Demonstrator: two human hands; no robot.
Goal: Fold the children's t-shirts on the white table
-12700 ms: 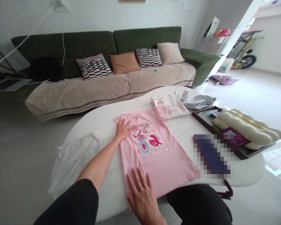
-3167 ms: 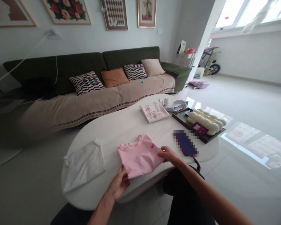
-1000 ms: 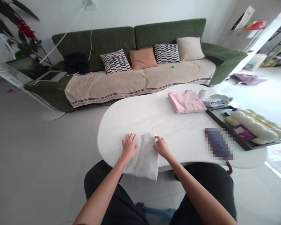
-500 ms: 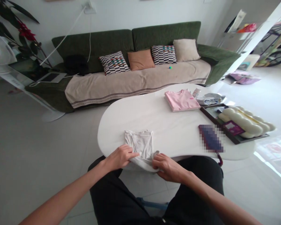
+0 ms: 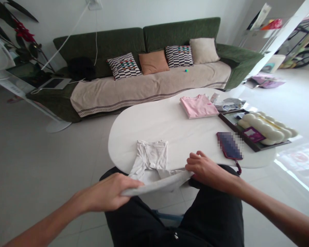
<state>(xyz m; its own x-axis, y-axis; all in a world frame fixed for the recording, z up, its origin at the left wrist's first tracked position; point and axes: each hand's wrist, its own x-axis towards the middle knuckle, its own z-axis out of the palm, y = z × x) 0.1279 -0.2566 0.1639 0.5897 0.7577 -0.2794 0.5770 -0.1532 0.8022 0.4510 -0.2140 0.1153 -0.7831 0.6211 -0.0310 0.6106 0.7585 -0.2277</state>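
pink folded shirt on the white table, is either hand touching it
No, the left hand and right hand grip the white fabric garment, apart from the pink shirt.

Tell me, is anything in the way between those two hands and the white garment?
Nothing visible is: the left hand and right hand both grip the near edge of the white garment. The folded pink shirt lies farther back on the table, apart from both.

On the worktop (image 5: pixel 144 123), a flat, red-edged object (image 5: pixel 229 146) is partly pixelated; at the worktop's near edge, white cloth (image 5: pixel 157 154) hides some fingers of the left hand (image 5: pixel 108 193); far left of the worktop, a fan (image 5: pixel 0 55) is cut off.
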